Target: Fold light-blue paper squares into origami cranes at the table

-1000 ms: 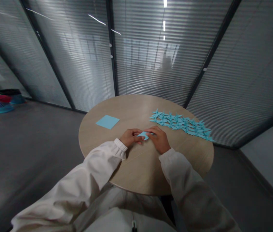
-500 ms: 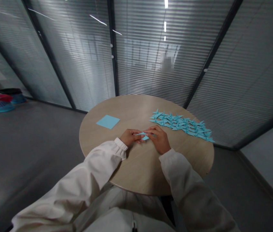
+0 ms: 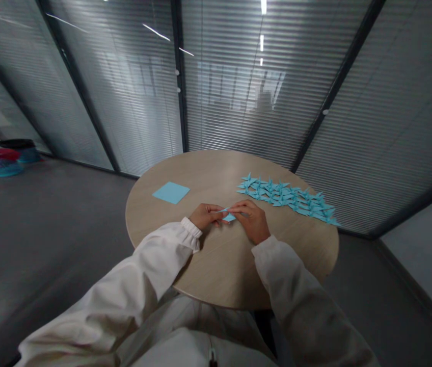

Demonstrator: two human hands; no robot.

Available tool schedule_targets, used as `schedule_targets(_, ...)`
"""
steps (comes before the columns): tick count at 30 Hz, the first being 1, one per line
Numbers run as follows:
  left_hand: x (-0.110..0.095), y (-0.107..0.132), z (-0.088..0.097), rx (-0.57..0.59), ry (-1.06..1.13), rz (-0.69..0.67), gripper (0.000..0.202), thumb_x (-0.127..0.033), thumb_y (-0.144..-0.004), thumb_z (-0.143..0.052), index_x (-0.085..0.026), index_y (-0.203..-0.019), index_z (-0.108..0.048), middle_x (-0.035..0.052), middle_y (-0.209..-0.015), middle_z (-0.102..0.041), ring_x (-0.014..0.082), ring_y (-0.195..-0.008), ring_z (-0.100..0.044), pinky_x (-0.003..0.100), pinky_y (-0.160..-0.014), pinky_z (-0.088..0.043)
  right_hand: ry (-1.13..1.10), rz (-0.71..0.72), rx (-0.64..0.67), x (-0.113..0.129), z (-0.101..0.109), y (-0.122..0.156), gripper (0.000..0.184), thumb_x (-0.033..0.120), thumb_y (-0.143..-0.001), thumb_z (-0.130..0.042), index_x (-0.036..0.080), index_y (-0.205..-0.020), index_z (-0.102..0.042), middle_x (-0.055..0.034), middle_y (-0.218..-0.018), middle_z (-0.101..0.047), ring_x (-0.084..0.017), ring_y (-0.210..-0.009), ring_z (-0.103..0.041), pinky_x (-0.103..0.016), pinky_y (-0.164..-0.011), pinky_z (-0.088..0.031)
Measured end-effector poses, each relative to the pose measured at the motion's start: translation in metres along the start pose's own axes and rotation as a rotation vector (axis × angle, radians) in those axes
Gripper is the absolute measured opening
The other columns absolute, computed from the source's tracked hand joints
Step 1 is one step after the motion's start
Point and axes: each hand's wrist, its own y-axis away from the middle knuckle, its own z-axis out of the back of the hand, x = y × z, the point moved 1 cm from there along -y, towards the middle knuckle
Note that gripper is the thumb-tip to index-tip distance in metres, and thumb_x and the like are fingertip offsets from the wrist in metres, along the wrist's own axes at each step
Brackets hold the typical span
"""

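Observation:
A small, partly folded piece of light blue paper (image 3: 228, 215) lies between my two hands on the round wooden table (image 3: 216, 265). My left hand (image 3: 206, 216) pinches its left side with curled fingers. From the right, my right hand (image 3: 251, 220) presses and pinches the same piece. Most of the paper is hidden under my fingers. To the right of my hands, several folded blue paper cranes (image 3: 288, 198) lie in a row across the table. A flat square sheet of blue paper (image 3: 171, 192) rests on the table's left side.
Glass walls with closed blinds (image 3: 239, 81) stand right behind the table. Coloured plastic bins (image 3: 0, 159) sit on the grey floor at far left. My white sleeves (image 3: 151, 275) reach over the near table edge.
Both hands stay on the small blue paper with only slight finger shifts; the paper looks folded a little narrower. The view has drifted slightly.

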Motion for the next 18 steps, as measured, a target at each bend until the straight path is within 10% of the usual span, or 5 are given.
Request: schedule_targets(18, 0.0053, 0.0009, -0.0072, 0.073, 0.059, 0.024, 0.047, -0.045, -0.059, -0.072, -0.005, -0.084, -0.062, 0.014, -0.078, -0.07, 0.0196, -0.069, -0.067, 0.022, -0.053, -0.05, 0.149, -0.014, 0.059, -0.0034, -0.0032, 0.0028, 0.008, 0.017, -0.078, -0.055, 0.018, -0.08, -0.063, -0.0044, -0.081, -0.057, -0.016, -0.078, -0.054, -0.029, -0.073, -0.045)
